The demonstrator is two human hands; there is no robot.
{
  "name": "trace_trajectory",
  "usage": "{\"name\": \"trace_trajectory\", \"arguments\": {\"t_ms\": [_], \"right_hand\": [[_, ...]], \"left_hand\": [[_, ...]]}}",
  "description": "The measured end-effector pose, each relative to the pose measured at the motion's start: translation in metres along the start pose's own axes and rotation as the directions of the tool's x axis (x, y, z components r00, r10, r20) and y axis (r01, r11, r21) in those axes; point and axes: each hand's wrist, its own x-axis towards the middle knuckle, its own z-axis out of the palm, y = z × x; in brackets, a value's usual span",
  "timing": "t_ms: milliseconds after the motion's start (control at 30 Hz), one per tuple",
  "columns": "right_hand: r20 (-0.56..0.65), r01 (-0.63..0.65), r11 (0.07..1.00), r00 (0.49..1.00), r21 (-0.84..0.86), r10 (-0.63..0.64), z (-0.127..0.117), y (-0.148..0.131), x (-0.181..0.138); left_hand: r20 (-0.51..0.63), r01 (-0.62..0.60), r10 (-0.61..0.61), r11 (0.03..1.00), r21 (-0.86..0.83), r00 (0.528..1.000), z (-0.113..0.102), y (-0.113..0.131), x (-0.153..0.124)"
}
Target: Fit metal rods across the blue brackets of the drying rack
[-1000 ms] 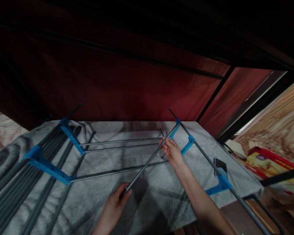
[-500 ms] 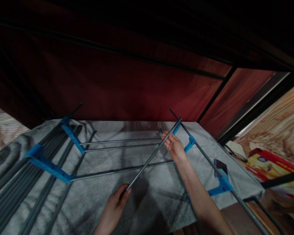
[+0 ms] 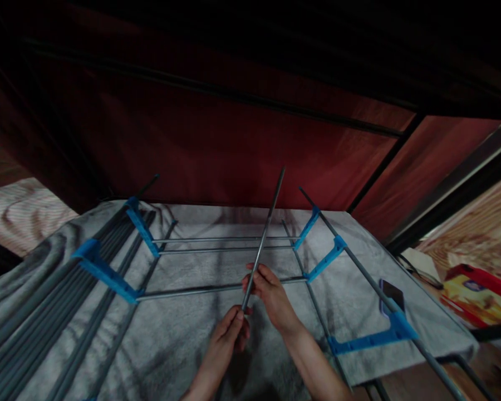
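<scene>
A thin grey metal rod (image 3: 267, 225) points up and away from me, tilted slightly right. Its near end is pinched in my left hand (image 3: 229, 331). My right hand (image 3: 267, 289) has its fingers closed round the same rod just above. Behind and beneath them lies a frame of grey tubes with blue plastic brackets: a left front bracket (image 3: 106, 274), a left rear bracket (image 3: 144, 225), a right middle bracket (image 3: 324, 259) and a right front bracket (image 3: 371, 337). Crossbars, such as the nearest crossbar (image 3: 192, 291), span between the two sides.
Several loose grey tubes (image 3: 62, 312) lie side by side at the left on a grey fleece cloth (image 3: 183, 334). A phone (image 3: 392, 295) rests beside the right tube. Beyond the right edge sits a red and yellow packet (image 3: 478, 295). A dark red panel (image 3: 217, 150) rises behind.
The rod has swung to a steeper angle, its far end now higher and further left. My right hand has slid down near my left, which has moved right. The view has shifted slightly.
</scene>
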Motion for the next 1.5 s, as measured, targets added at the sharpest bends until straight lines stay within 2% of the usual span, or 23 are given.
{"name": "trace_trajectory", "arguments": {"t_ms": [100, 200, 300, 467, 600, 700, 800, 1000, 1100, 1200, 1300, 1367, 1433, 1500], "right_hand": [[-0.037, 0.062, 0.998, 0.997, -0.012, -0.062, 0.001, -0.016, 0.006], [-0.089, 0.122, 0.992, 0.988, -0.038, -0.125, 0.000, -0.032, 0.013], [-0.104, 0.166, 0.979, 0.979, -0.115, -0.178, 0.000, -0.036, 0.015], [0.026, 0.191, 0.918, 0.981, -0.347, -0.195, -0.002, -0.020, 0.013], [0.229, 0.313, 0.755, 0.949, -0.577, -0.218, -0.007, -0.007, 0.007], [0.421, 0.413, 0.602, 0.897, -0.683, -0.138, -0.015, -0.001, 0.000], [0.476, 0.449, 0.473, 0.877, -0.758, -0.069, -0.025, 0.005, -0.008], [0.417, 0.405, 0.226, 0.909, -0.886, 0.005, -0.046, 0.014, -0.015], [0.390, 0.387, 0.089, 0.920, -0.918, 0.021, -0.058, 0.021, -0.015], [0.320, 0.320, 0.007, 0.947, -0.947, -0.025, -0.075, 0.032, -0.014], [0.248, 0.255, 0.034, 0.957, -0.966, -0.150, -0.099, 0.043, -0.016], [0.191, 0.219, 0.076, 0.942, -0.973, -0.277, -0.117, 0.049, -0.018], [0.076, 0.157, 0.142, 0.887, -0.977, -0.455, -0.133, 0.054, -0.021], [-0.111, 0.068, 0.261, 0.781, -0.963, -0.615, -0.148, 0.057, -0.025]], "left_hand": [[0.004, -0.080, 0.080, 0.996, 0.037, 0.997, -0.001, 0.004, 0.001], [-0.070, -0.102, 0.105, 0.994, 0.039, 0.992, -0.007, 0.007, 0.003], [-0.146, -0.112, 0.109, 0.994, -0.008, 0.983, -0.016, 0.013, 0.006], [-0.280, -0.182, 0.158, 0.981, -0.062, 0.947, -0.031, 0.034, 0.009], [-0.368, -0.255, 0.173, 0.949, -0.187, 0.914, -0.041, 0.056, 0.008], [-0.387, -0.301, 0.157, 0.888, -0.346, 0.909, -0.048, 0.067, 0.010], [-0.353, -0.268, 0.105, 0.850, -0.454, 0.930, -0.056, 0.066, 0.012], [-0.225, -0.121, -0.004, 0.836, -0.536, 0.974, -0.067, 0.042, 0.017], [-0.283, -0.102, -0.063, 0.841, -0.531, 0.957, -0.065, 0.036, 0.020], [-0.386, -0.088, -0.164, 0.825, -0.557, 0.908, -0.063, 0.039, 0.021], [-0.463, -0.062, -0.273, 0.806, -0.589, 0.843, -0.065, 0.042, 0.020], [-0.482, -0.054, -0.307, 0.797, -0.601, 0.820, -0.068, 0.041, 0.019], [-0.480, -0.035, -0.329, 0.796, -0.605, 0.813, -0.069, 0.039, 0.018], [-0.482, -0.020, -0.347, 0.795, -0.606, 0.805, -0.070, 0.037, 0.018]]}}
